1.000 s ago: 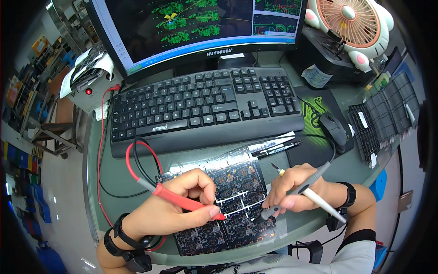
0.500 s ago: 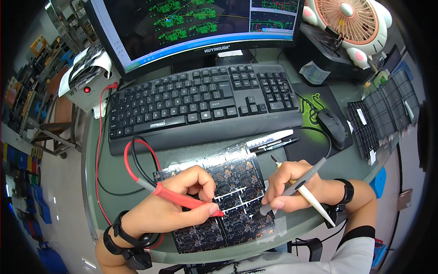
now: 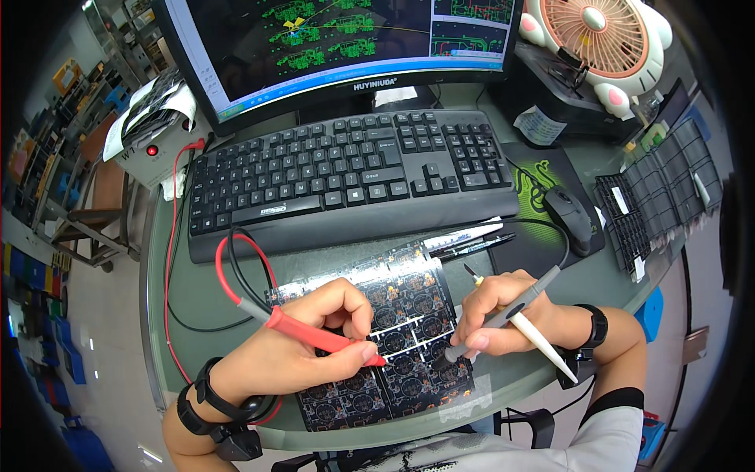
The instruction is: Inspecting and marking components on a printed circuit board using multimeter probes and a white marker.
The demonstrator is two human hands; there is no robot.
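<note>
A dark circuit board panel (image 3: 409, 385) with repeated round patterns lies on the desk between my hands. My left hand (image 3: 314, 342) pinches a red test probe (image 3: 311, 330), its tip down at the middle of the panel. My right hand (image 3: 507, 311) grips a grey test probe (image 3: 491, 324) slanting down to the panel's right part. Across the same right hand lies a white pen-like tool (image 3: 543, 346), its dark pointed end sticking out past the fingers. Whether either probe tip touches the board I cannot tell.
Beyond the panel stands a black keyboard (image 3: 314, 169) below a monitor (image 3: 330, 47). Pens (image 3: 472, 240) lie between keyboard and panel. A mouse (image 3: 568, 216) rests on a mouse pad (image 3: 543, 169); black trays (image 3: 668, 177) and a pink fan (image 3: 602, 35) stand right. The probe cable (image 3: 173, 267) runs left.
The grey probe and my right hand have shifted very slightly up and left. My left hand with the red probe stays nearly in place. A yellow mark now shows on the monitor.
</note>
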